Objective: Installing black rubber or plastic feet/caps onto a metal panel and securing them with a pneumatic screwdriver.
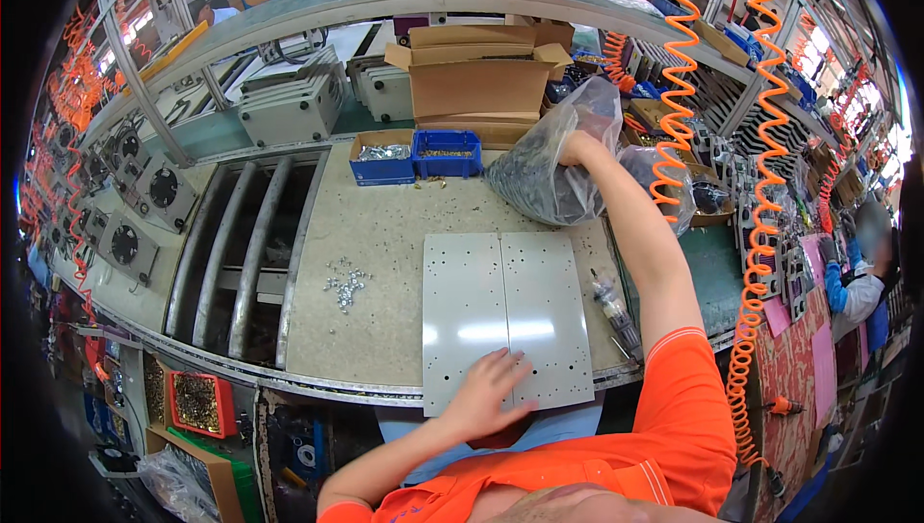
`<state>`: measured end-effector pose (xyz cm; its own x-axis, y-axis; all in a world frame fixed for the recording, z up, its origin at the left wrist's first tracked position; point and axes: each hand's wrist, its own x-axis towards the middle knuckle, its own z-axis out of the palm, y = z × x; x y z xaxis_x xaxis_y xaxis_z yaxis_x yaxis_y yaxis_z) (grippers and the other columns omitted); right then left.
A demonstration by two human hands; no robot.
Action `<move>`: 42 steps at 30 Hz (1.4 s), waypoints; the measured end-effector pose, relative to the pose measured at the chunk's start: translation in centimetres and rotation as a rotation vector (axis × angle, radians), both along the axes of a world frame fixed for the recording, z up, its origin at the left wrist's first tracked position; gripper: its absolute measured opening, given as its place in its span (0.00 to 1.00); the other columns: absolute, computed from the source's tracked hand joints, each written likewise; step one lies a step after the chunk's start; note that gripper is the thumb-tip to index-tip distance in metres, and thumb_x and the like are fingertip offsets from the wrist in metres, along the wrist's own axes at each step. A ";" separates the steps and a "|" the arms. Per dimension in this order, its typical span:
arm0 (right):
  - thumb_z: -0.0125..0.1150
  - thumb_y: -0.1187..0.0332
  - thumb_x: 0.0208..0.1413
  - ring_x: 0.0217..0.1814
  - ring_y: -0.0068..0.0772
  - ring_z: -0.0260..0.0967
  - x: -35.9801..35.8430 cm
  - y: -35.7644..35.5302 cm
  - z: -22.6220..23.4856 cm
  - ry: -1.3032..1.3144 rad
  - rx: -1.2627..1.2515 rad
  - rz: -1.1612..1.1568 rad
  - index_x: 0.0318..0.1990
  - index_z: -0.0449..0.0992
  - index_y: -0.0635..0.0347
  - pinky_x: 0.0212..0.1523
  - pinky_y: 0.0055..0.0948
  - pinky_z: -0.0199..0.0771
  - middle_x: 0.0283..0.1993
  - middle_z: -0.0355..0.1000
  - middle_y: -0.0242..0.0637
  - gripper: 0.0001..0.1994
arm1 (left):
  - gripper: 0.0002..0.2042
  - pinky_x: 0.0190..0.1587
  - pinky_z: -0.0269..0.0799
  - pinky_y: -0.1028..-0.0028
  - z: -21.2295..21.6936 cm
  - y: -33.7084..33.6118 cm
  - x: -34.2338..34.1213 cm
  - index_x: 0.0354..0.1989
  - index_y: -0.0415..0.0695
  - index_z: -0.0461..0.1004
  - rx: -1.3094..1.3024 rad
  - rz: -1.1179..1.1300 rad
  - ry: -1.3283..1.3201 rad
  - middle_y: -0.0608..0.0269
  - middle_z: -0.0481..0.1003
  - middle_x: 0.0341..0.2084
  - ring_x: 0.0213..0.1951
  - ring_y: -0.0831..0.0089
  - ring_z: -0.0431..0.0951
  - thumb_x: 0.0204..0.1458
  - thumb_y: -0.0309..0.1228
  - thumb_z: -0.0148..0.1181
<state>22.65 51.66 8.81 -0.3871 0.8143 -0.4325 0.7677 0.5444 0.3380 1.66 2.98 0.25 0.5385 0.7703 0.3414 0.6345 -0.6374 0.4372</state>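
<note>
Item: my left hand (pixel 486 390), fingers spread, lay flat on the near edge of two grey perforated metal panels (pixel 505 316) set side by side on the workbench (pixel 385 225). One screwdriver (pixel 613 309) lay just right of them; one loose pile of screws (pixel 345 284) lay to their left. Farther: two blue bins (pixel 416 157). My right hand (pixel 576 150) reached into one clear plastic bag (pixel 549 167); its grip was hidden, so I cannot tell.
</note>
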 end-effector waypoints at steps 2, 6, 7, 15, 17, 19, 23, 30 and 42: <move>0.55 0.61 0.53 0.55 0.51 0.74 1.3 -1.2 0.4 0.128 0.026 -0.109 0.47 0.81 0.61 0.53 0.43 0.74 0.54 0.74 0.53 0.18 | 0.28 0.57 0.71 0.54 -0.3 3.7 0.1 0.60 0.39 0.68 -0.383 0.112 -0.434 0.43 0.70 0.57 0.54 0.45 0.74 0.56 0.44 0.62; 0.48 0.54 0.60 0.56 0.51 0.72 0.3 -8.3 5.3 0.494 -0.060 -0.061 0.51 0.79 0.57 0.56 0.42 0.70 0.54 0.75 0.50 0.21 | 0.27 0.52 0.78 0.64 3.4 15.3 2.1 0.59 0.28 0.62 -1.516 0.178 -1.195 0.34 0.71 0.52 0.51 0.50 0.78 0.60 0.38 0.59; 0.48 0.51 0.61 0.58 0.51 0.72 0.4 -9.7 6.2 0.724 -0.101 -0.102 0.52 0.78 0.58 0.56 0.41 0.69 0.55 0.75 0.50 0.24 | 0.26 0.53 0.78 0.63 1.9 18.1 2.9 0.58 0.27 0.62 -1.546 0.179 -1.278 0.33 0.71 0.51 0.50 0.48 0.78 0.61 0.37 0.58; 0.59 0.54 0.53 0.40 0.43 0.76 3.7 -13.9 8.9 0.255 -0.322 0.124 0.45 0.81 0.59 0.44 0.40 0.74 0.39 0.80 0.44 0.20 | 0.19 0.56 0.78 0.60 1.3 27.9 7.7 0.54 0.24 0.63 -1.380 0.019 -1.540 0.34 0.71 0.50 0.52 0.45 0.76 0.62 0.28 0.53; 0.63 0.63 0.43 0.34 0.48 0.77 3.8 -11.7 10.7 0.337 0.027 0.372 0.34 0.84 0.54 0.37 0.43 0.76 0.34 0.79 0.45 0.11 | 0.18 0.55 0.78 0.60 3.8 29.4 8.1 0.54 0.24 0.64 -1.318 0.006 -1.587 0.35 0.71 0.50 0.52 0.45 0.76 0.62 0.27 0.52; 0.58 0.68 0.45 0.39 0.54 0.76 2.4 -11.0 13.7 0.470 0.237 0.232 0.32 0.82 0.57 0.41 0.47 0.77 0.34 0.78 0.49 0.08 | 0.17 0.55 0.78 0.59 6.7 30.2 7.4 0.54 0.24 0.64 -1.243 0.023 -1.647 0.37 0.71 0.50 0.53 0.45 0.75 0.62 0.25 0.51; 0.55 0.69 0.48 0.42 0.54 0.76 2.6 -10.5 13.8 0.506 0.445 0.145 0.36 0.80 0.56 0.42 0.50 0.77 0.36 0.78 0.49 0.09 | 0.16 0.56 0.77 0.58 5.3 31.8 6.7 0.52 0.23 0.63 -1.137 0.073 -1.520 0.35 0.70 0.50 0.54 0.45 0.75 0.62 0.25 0.51; 0.57 0.69 0.46 0.40 0.53 0.77 2.6 -12.7 11.1 0.544 0.488 0.337 0.32 0.81 0.57 0.41 0.50 0.76 0.33 0.78 0.48 0.08 | 0.14 0.50 0.81 0.62 3.0 35.1 8.6 0.46 0.24 0.67 -1.030 0.070 -1.464 0.41 0.75 0.42 0.43 0.50 0.81 0.62 0.27 0.50; 0.58 0.73 0.48 0.44 0.37 0.78 4.9 -6.8 7.5 1.207 -0.315 -0.214 0.43 0.82 0.63 0.46 0.36 0.76 0.40 0.79 0.50 0.14 | 0.20 0.44 0.82 0.67 1.5 28.8 3.3 0.53 0.30 0.70 -1.152 0.113 -0.940 0.45 0.78 0.44 0.43 0.58 0.82 0.64 0.37 0.53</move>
